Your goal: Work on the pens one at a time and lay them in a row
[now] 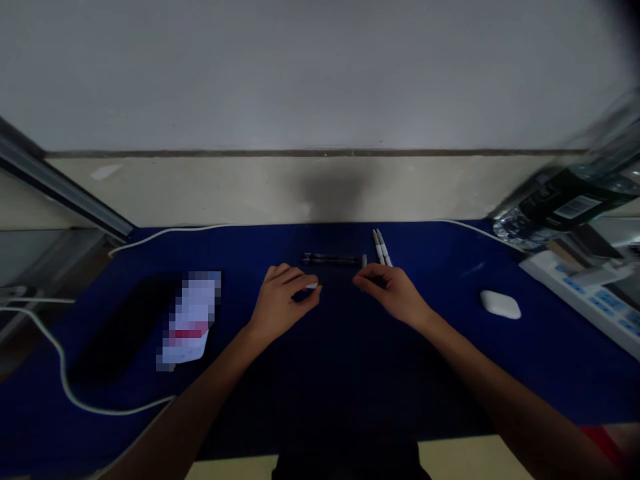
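A pale wall (320, 73) fills the top of the view, with a cream ledge (250, 190) running below it. Under that lies the surface (450, 360), covered by a deep blue cloth that reaches nearly from edge to edge. A white cable (65, 383) loops across its left part and another thin white cable (165, 232) runs along its far edge. At the far right a white power strip (580, 290) with blue switches lies slantwise, and behind it a dark bottle (570, 197) lies on its side. On the left a dark flat object (120, 327) rests on the cloth, with a blurred-out white card (190, 320) just beside it. A small white rounded case (501, 304) sits well to the right of the hands.

The left hand (283, 300) rests near the middle of the cloth, fingers curled in a narrow grip with a small white piece (313, 286) showing at the fingertips. The right hand (395, 290) lies opposite, its fingers drawn together and pointing toward the left hand; whether it holds anything cannot be told. Just beyond the hands a dark pen (330, 259) lies crosswise on the cloth, and two white pens (382, 248) lie side by side just past the right hand, touching each other.
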Demonstrator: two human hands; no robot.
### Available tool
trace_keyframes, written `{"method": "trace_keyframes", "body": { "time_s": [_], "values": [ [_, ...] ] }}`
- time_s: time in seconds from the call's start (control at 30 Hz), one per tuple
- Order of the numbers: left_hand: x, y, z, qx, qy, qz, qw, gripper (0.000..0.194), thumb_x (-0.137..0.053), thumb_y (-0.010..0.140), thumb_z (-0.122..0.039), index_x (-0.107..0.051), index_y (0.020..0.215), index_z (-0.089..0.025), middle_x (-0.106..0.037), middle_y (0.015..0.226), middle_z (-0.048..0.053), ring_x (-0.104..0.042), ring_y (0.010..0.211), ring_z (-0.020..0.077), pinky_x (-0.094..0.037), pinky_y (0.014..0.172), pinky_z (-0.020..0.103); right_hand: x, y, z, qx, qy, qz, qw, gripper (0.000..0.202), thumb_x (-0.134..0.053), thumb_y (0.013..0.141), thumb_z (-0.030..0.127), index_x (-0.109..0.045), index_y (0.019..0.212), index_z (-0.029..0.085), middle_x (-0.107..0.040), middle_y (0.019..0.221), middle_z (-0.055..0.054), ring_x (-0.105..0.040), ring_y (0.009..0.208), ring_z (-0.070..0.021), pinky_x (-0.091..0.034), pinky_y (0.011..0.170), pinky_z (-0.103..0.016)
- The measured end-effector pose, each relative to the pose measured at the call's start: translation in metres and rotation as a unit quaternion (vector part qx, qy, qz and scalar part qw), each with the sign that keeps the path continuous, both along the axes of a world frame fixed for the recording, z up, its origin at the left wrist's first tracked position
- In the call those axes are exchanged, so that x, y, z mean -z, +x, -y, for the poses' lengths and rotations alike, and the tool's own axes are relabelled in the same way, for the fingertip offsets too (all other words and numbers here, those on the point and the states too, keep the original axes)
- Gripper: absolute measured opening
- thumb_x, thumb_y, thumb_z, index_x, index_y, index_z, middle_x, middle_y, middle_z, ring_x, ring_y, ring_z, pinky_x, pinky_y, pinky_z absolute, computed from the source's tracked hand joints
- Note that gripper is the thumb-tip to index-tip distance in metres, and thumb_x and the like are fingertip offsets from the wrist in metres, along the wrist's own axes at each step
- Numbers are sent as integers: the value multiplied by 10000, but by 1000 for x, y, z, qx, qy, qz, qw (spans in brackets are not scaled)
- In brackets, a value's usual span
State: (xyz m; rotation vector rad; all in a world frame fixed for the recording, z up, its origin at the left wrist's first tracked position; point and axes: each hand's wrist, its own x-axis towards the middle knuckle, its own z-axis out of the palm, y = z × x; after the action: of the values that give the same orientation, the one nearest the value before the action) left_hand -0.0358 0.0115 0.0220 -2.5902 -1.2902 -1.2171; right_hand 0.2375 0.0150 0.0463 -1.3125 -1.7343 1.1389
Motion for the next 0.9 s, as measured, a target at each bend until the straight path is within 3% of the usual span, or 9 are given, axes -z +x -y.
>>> {"method": "trace_keyframes", "body": {
  "time_s": [0.17,0.4,0.63,0.8,0.9],
  "values": [
    [-1,2,2,5,9,-2,1000,143,-710,1056,-237,-801,948,-259,-786,821,-21,-647,759,185,-440,750,359,-1,2,1,-15,-10,10,1000,529,-624,1067,621,-777,739,235,-703,669,-43,-651,652,-209,-482,641,-353],
    [-2,2,3,-1,2,-3,1000,142,-708,1053,-241,-801,947,-267,-785,816,-22,-654,757,190,-444,750,364,1,1,-2,3,13,-23,1000,286,-781,957,534,-824,897,258,-792,878,-47,-711,795,-240,-538,727,-377],
    [1,2,3,2,-10,-6,1000,125,-722,1048,-252,-809,961,-272,-778,810,-25,-659,770,190,-452,757,361,0,2,1,-7,-13,4,1000,502,-654,1042,622,-774,739,241,-714,694,-45,-640,647,-210,-466,632,-363],
    [0,2,2,4,15,4,1000,135,-711,1051,-229,-797,951,-255,-776,814,-25,-654,760,184,-444,751,360,0,0,-1,3,9,-18,1000,293,-777,956,526,-821,863,252,-783,852,-47,-702,773,-233,-539,722,-370],
    [0,2,2,3,4,6,1000,131,-714,1048,-234,-801,955,-263,-784,822,-26,-658,758,185,-447,757,366,0,0,-1,6,7,-16,1000,306,-767,960,539,-821,875,250,-783,840,-48,-694,759,-231,-542,716,-372]
  ]
}}
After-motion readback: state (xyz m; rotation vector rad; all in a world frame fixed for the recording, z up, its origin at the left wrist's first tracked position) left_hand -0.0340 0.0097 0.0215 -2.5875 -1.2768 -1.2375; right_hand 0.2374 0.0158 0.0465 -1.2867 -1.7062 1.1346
